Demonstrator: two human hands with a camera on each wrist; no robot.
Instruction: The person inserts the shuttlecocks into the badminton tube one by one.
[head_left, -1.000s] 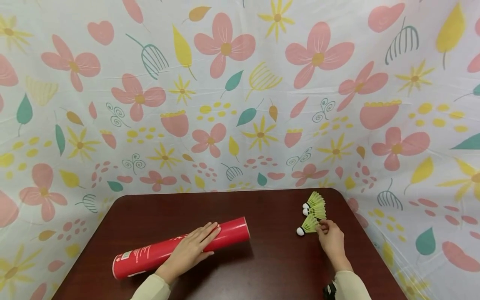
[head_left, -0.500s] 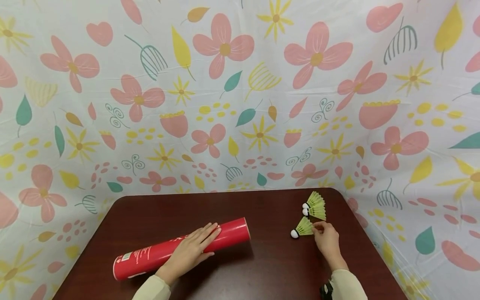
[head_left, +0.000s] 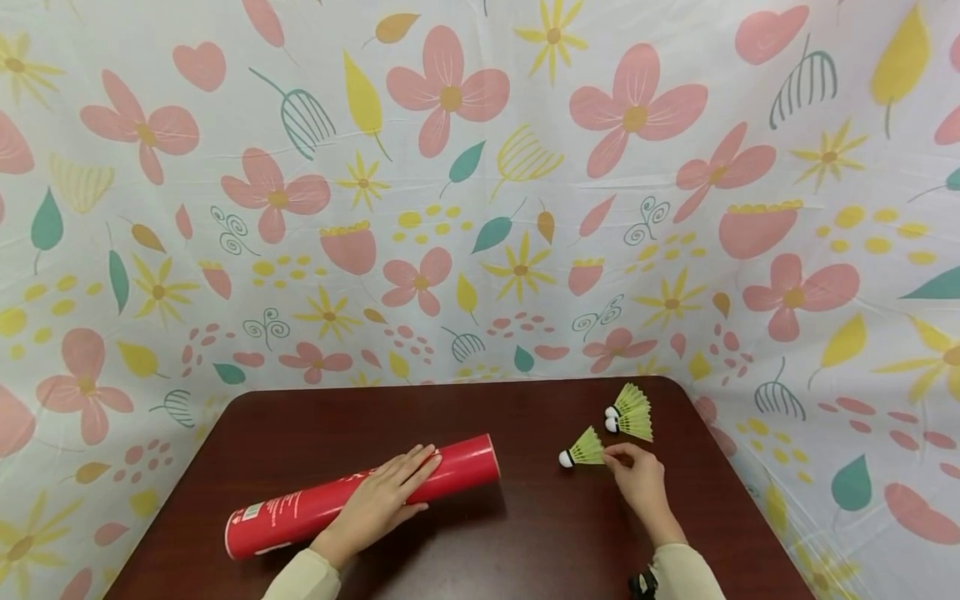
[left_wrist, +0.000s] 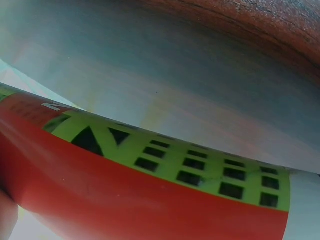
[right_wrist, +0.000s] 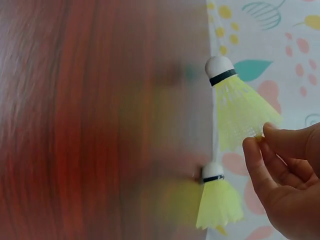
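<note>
In the head view my left hand (head_left: 382, 500) rests across a long red tube (head_left: 465, 463), its fingers laid straight over the top and the thumb along the near side. The left wrist view shows the tube's green band with dark squares. Thumb and fingertips of my right hand (head_left: 641, 483) pinch a yellow shuttlecock (head_left: 587, 448) by the open end of its skirt. Its white cork points left, toward the tube. The right wrist view also has this pinched shuttlecock (right_wrist: 242, 110) at the fingertips of the right hand (right_wrist: 290, 170).
Behind the right hand, two more yellow shuttlecocks (head_left: 636, 421) lie close together near the table's far right corner. The dark reddish-brown table (head_left: 540, 533) has rounded far corners. A white cloth (head_left: 495, 208) with printed flowers and leaves hangs beyond its far edge.
My right hand has moved left with the pinched shuttlecock, away from the other two and nearer the tube's right end. The left hand and the tube have stayed in place.
</note>
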